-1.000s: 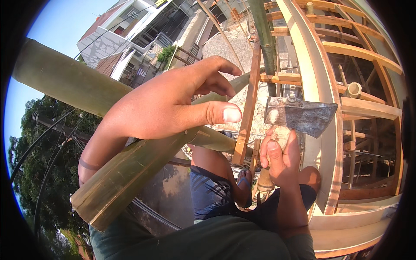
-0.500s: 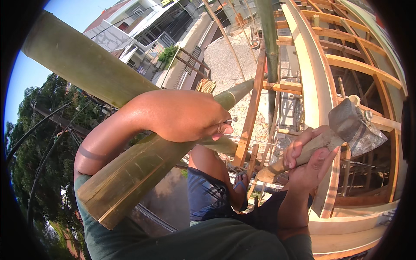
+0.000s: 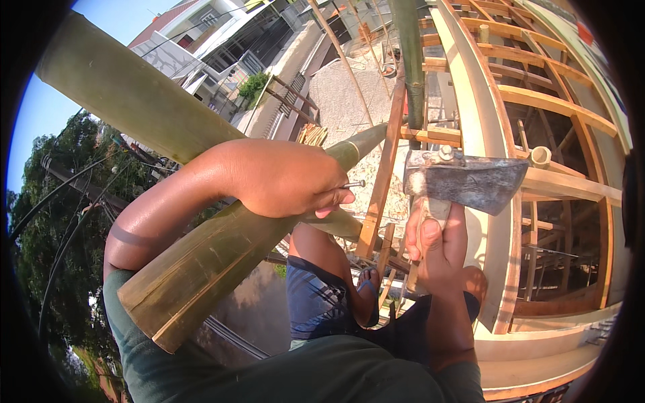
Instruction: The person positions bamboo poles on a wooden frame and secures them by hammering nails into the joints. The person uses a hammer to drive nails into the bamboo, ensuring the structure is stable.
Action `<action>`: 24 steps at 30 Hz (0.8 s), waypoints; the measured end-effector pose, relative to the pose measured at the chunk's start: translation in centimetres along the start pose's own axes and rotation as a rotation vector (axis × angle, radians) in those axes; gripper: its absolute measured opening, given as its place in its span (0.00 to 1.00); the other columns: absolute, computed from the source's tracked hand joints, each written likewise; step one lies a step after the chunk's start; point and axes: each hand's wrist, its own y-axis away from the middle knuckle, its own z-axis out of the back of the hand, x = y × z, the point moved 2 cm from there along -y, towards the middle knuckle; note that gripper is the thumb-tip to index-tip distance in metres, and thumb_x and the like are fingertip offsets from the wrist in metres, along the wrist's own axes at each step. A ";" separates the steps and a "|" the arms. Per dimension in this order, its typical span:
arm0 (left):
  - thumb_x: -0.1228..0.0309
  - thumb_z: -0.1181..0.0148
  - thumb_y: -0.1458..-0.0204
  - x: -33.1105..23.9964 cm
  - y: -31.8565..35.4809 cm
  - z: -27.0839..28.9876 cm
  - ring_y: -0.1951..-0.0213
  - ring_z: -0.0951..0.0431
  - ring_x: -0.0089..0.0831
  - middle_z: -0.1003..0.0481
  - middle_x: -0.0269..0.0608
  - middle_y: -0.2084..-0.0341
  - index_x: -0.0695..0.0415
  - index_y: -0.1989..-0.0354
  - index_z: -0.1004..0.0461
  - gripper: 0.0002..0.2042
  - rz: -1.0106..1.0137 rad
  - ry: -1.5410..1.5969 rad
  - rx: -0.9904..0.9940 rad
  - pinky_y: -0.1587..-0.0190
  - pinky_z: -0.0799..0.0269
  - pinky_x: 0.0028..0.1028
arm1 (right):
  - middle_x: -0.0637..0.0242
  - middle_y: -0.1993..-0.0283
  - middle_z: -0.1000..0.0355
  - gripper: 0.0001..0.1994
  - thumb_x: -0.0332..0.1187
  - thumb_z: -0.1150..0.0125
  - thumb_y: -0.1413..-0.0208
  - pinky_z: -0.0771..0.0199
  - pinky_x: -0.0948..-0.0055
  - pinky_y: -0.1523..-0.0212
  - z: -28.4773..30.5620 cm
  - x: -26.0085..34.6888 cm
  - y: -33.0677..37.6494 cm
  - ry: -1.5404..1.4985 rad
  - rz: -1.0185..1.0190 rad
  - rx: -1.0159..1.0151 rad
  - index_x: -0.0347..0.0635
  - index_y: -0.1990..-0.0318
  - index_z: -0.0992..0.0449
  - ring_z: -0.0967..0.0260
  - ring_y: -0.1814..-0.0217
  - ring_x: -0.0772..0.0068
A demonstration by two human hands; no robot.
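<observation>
My left hand (image 3: 279,178) is closed around a metal nail (image 3: 354,184), whose head sticks out past the thumb and finger. It rests over a thick cut bamboo pole (image 3: 201,269), the left arm bent around it. Another stout bamboo pole (image 3: 134,91) slants in from the upper left and passes behind my forearm. To the right, my right hand (image 3: 440,248) grips a hatchet (image 3: 470,183) by its wooden handle, close below the worn metal head. The hatchet is held upright with its blade to the right, apart from the nail.
A reddish wooden plank (image 3: 384,181) stands slanted just beyond the nail. On the right runs a long pale beam (image 3: 487,134) beside a timber frame (image 3: 557,101). A green upright pole (image 3: 413,67) rises behind. My sandalled foot (image 3: 367,289) is below, and cables (image 3: 64,248) hang at left.
My right hand has brought the hatchet to the left and turned it from slanting to upright, nearer the nail. The left hand has stayed almost in place, still holding the nail.
</observation>
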 end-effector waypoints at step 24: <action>0.54 0.59 0.27 0.6 0.2 -0.4 0.62 0.21 0.50 0.24 0.46 0.75 0.60 0.68 0.24 0.25 0.016 0.000 0.029 0.51 0.28 0.45 | 0.52 0.62 0.25 0.27 0.43 0.45 0.31 0.28 0.71 0.68 -1.0 -1.8 -1.2 0.349 0.114 0.158 0.31 0.35 0.39 0.27 0.70 0.67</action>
